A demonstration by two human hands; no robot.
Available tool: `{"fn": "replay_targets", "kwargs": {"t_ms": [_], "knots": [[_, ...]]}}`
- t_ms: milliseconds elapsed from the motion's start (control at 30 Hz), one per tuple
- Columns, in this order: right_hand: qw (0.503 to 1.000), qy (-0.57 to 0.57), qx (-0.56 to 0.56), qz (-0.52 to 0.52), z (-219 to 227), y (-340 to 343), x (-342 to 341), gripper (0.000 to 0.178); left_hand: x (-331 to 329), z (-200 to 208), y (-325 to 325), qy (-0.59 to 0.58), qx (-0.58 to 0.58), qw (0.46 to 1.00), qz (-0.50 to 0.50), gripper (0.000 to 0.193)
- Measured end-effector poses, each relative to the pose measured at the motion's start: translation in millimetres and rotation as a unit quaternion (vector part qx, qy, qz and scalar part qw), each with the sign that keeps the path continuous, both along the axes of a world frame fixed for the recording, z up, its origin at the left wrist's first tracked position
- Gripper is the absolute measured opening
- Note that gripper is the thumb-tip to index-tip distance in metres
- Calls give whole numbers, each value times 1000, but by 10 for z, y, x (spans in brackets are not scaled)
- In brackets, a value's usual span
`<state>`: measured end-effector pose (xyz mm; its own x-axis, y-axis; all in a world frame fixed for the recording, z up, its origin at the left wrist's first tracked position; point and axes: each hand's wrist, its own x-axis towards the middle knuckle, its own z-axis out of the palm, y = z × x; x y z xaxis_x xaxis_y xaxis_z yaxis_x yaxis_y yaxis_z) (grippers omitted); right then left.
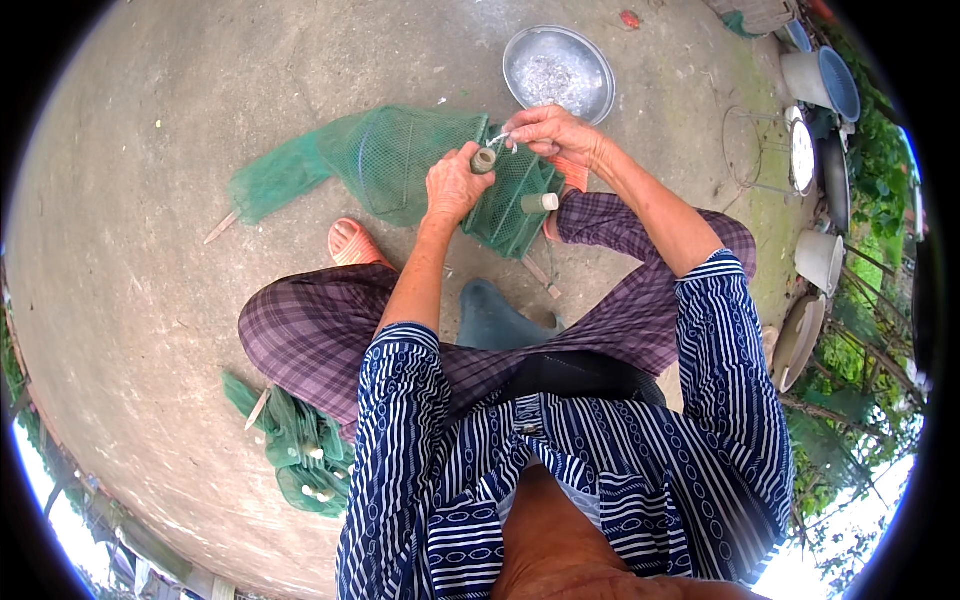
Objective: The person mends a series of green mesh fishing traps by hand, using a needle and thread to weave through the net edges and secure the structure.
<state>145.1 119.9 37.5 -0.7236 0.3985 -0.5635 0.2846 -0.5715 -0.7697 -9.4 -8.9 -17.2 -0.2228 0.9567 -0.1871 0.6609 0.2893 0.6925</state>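
Observation:
A long green mesh net trap [400, 160] with wire frames lies stretched on the concrete between my feet. My left hand [458, 183] is closed round a short pale tube [484, 160] whose open end faces up, at the net's folded right part. Just right of it, my right hand [550, 132] pinches a thin white cord [498, 140] near the tube's opening. A second tube with a white top [540, 202] sticks out of the net below my right hand. What lies under my left fingers is hidden.
A shiny metal basin [558, 72] rests beyond my right hand. Another bunched green net [310, 460] lies at the lower left. Wooden sticks [222, 227] poke from the nets. Buckets [820, 80] and a wire stand [745, 150] line the right side, beside plants.

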Motion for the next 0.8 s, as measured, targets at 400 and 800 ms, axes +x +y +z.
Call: {"fn": "replay_targets", "kwargs": {"t_ms": [400, 800], "knots": [[1000, 2, -22, 19, -104, -36, 18, 20, 3, -21, -6, -2, 9, 1000, 6, 36], [997, -20, -2, 75, -74, -51, 41, 21, 2, -22, -12, -3, 0, 1000, -2, 35]]}}
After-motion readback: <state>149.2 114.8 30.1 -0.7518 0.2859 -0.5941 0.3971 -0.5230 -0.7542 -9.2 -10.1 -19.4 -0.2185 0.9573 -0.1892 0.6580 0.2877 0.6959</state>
